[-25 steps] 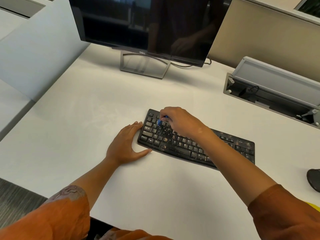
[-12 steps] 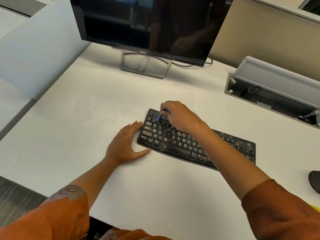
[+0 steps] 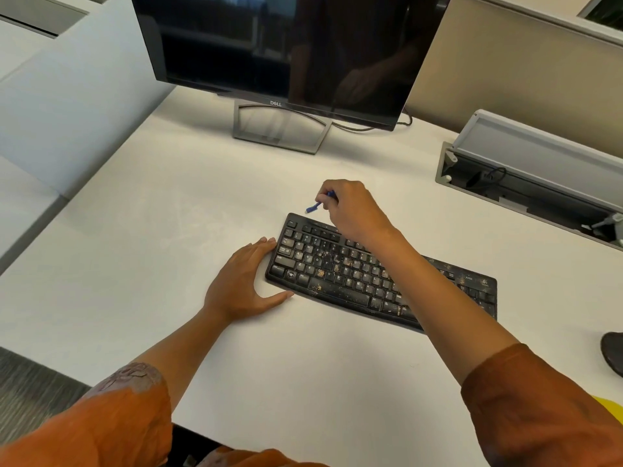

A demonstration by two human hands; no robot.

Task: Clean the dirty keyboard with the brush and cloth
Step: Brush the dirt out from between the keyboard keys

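Note:
A black keyboard (image 3: 340,274) speckled with brown crumbs lies slanted on the white desk (image 3: 168,251). My right hand (image 3: 350,210) pinches a small blue brush (image 3: 315,205); the brush tip hangs just past the keyboard's far left corner, above the desk. My left hand (image 3: 242,281) lies flat on the desk, fingers straight against the keyboard's left end and thumb along its front edge. My right forearm hides the middle keys. No cloth can be made out for certain.
A dark Dell monitor (image 3: 290,52) on a grey stand (image 3: 279,129) stands at the back. An open cable tray (image 3: 526,170) sits at the right rear. A dark mouse (image 3: 613,352) and a yellow thing (image 3: 610,409) lie at the right edge. Partitions wall the left and back.
My right hand swept the brush from the upper-left keys away over the keyboard's far edge. My left hand stayed in place at the keyboard's end.

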